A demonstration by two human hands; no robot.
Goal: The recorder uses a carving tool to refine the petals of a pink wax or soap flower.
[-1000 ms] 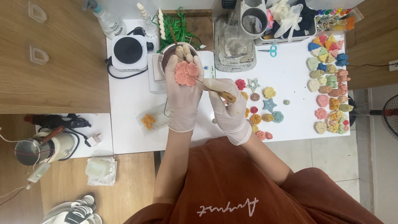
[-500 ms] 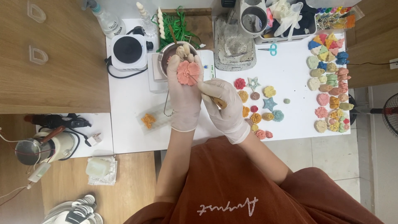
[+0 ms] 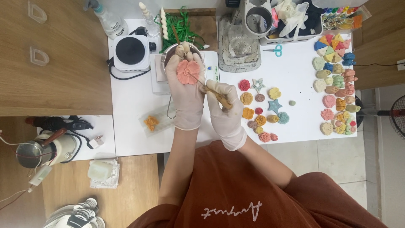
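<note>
We see a white tabletop (image 3: 295,126) between wooden surfaces, strewn with coloured moulded flowers (image 3: 261,107). The gloved left hand (image 3: 187,90) cups a pink flower (image 3: 187,71) over a metal pot (image 3: 168,52), fingers curled round it. The right hand (image 3: 223,109) pinches a thin stick (image 3: 206,86) touching the flower.

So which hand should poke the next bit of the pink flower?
Probably the right hand. It grips the thin tool, whose tip already touches the pink flower. The left hand is busy cradling the flower over the metal pot, so it is not free.
</note>
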